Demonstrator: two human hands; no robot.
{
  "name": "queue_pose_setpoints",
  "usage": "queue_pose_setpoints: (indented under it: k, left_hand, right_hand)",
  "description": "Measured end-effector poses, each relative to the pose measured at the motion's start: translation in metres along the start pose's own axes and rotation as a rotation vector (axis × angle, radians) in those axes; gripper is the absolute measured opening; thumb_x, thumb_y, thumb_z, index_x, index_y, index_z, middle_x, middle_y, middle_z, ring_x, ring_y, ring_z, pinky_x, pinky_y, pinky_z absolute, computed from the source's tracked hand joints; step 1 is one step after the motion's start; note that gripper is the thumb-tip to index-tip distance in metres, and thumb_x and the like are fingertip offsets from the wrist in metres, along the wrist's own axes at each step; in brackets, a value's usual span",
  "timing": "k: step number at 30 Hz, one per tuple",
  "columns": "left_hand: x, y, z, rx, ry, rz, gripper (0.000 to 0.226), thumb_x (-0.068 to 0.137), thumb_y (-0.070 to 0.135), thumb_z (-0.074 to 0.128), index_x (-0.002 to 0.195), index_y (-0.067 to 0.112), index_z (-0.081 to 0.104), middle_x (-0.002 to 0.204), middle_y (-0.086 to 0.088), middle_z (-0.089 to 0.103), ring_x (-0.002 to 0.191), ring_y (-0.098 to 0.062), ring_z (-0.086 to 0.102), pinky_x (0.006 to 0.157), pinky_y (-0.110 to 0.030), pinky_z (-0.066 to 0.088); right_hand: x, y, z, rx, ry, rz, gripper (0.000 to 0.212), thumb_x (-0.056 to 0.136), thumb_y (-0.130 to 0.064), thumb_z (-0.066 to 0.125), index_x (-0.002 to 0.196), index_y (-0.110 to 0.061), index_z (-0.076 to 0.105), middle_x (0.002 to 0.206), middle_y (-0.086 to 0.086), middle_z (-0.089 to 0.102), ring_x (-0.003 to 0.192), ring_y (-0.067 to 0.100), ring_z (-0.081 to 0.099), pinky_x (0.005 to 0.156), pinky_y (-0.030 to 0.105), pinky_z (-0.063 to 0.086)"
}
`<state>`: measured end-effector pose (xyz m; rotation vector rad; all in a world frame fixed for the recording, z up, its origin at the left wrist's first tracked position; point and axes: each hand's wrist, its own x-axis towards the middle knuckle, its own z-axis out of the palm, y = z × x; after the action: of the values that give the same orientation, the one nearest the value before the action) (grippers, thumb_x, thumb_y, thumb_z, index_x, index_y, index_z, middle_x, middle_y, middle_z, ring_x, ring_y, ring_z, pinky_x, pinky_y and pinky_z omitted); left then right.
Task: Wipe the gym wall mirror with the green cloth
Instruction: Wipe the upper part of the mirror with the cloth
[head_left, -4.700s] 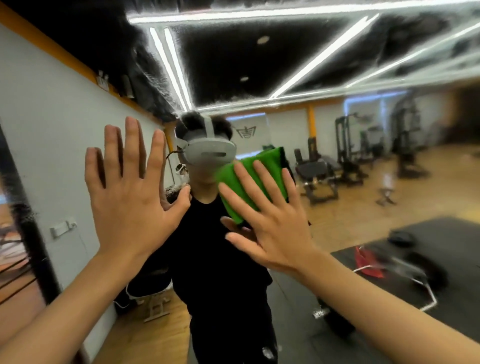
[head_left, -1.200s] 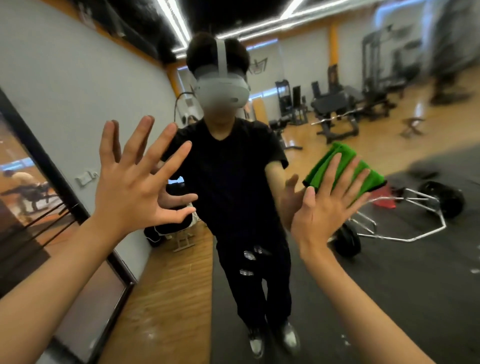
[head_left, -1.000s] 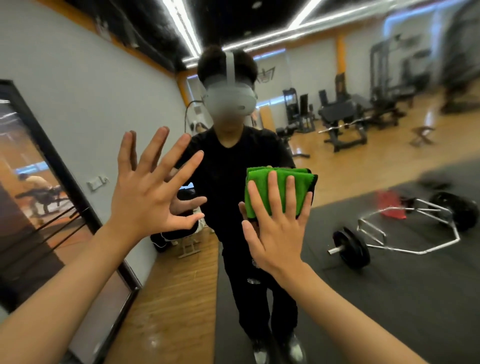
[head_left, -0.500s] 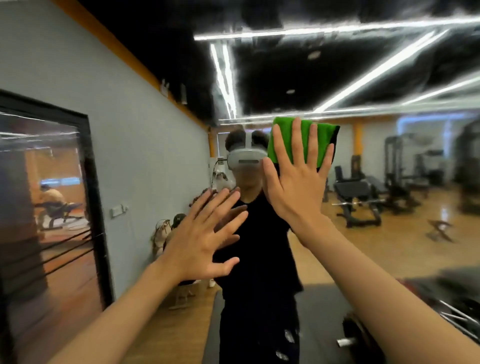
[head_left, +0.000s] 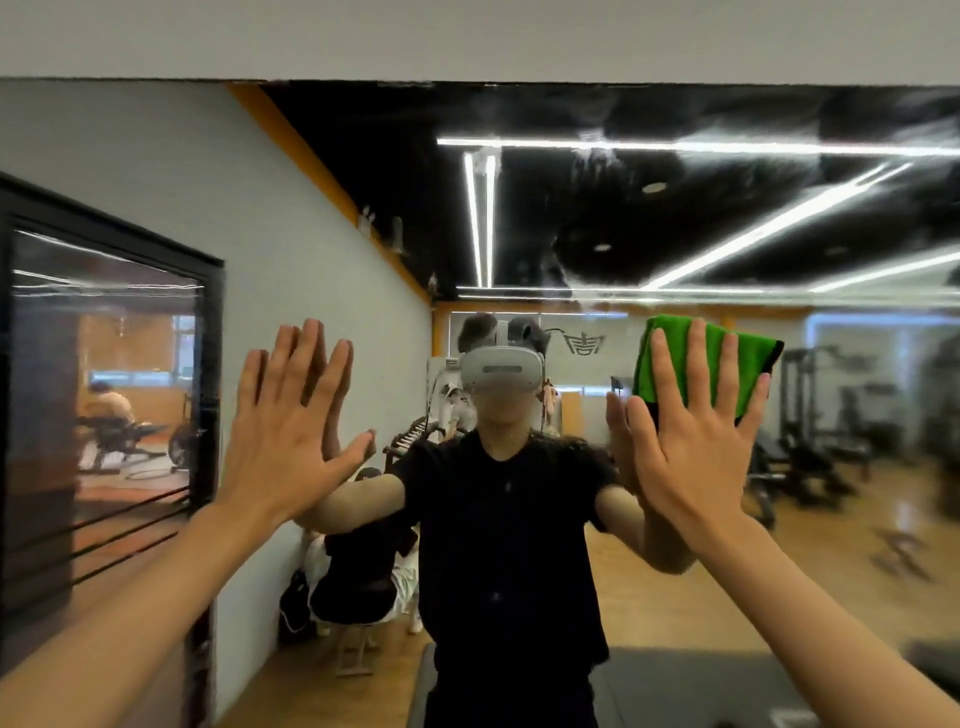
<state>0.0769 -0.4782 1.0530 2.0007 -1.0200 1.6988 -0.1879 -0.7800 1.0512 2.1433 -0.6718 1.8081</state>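
Note:
The wall mirror fills nearly the whole head view, and its top edge meets a pale wall strip above. Streaks and smears show on the glass over the dark ceiling reflection. A folded green cloth lies flat against the glass at upper right. My right hand presses it there with straight, spread fingers. My left hand is raised at the left with straight fingers, palm toward the glass, holding nothing. My own reflection in black clothes and a headset stands between the two hands.
The mirror reflects a gym: weight machines and benches at right, a wooden floor, a dark mat at the bottom. A black-framed window shows at left, and a person sits low on a stool by the grey wall.
My right hand has slid the cloth to the right across the glass, away from the reflected headset. My left hand rose and now sits flatter toward the mirror. The view tilted upward.

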Motion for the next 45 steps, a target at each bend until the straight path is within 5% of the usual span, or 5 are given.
queue_pose_setpoints:
  k: [11,21,30,38,45]
  left_hand:
    - [0.000,-0.001,0.008,-0.071,0.092,0.005,0.094,0.093,0.067,0.040,0.170,0.018,0.019,0.178,-0.013,0.003,0.164,-0.035,0.005,0.129,-0.063,0.011]
    - [-0.002,-0.006,0.009,-0.063,0.090,0.033,0.091,0.093,0.062,0.042,0.168,0.015,0.025,0.178,-0.013,0.005,0.164,-0.036,0.008,0.130,-0.061,0.009]
    - [0.001,-0.001,0.013,-0.071,0.145,0.022,0.089,0.092,0.059,0.044,0.167,0.013,0.029,0.177,-0.016,0.010,0.163,-0.037,0.009,0.131,-0.059,0.006]
    - [-0.001,-0.007,0.017,-0.072,0.150,0.036,0.086,0.096,0.059,0.045,0.166,0.012,0.030,0.176,-0.018,0.011,0.164,-0.037,0.008,0.130,-0.062,0.011]
    - [-0.002,-0.004,0.015,-0.068,0.128,0.017,0.090,0.094,0.059,0.046,0.169,0.016,0.023,0.177,-0.014,0.006,0.164,-0.036,0.005,0.131,-0.059,0.006]
  right_hand:
    - [0.081,-0.060,-0.006,-0.019,0.036,0.107,0.079,0.100,-0.072,-0.002,0.168,-0.033,0.007,0.176,0.000,-0.004,0.162,0.026,-0.009,0.126,0.064,-0.001]
    - [0.100,-0.174,0.021,-0.122,-0.059,-0.617,0.080,0.101,-0.072,0.012,0.168,-0.029,0.016,0.176,0.001,0.007,0.163,0.025,-0.001,0.128,0.060,0.004]
    - [0.109,-0.094,-0.003,-0.112,0.032,-0.014,0.081,0.100,-0.074,0.003,0.168,-0.030,0.006,0.177,-0.001,-0.003,0.162,0.023,-0.009,0.128,0.061,0.000]
    - [0.105,-0.271,0.032,-0.103,-0.073,-0.490,0.089,0.094,-0.075,0.001,0.168,-0.027,0.014,0.176,0.003,0.005,0.162,0.028,-0.002,0.128,0.058,-0.004]
    - [0.088,-0.124,0.006,-0.154,-0.074,-0.400,0.076,0.103,-0.070,0.015,0.168,-0.030,0.010,0.176,0.000,-0.001,0.162,0.021,-0.007,0.129,0.059,0.001]
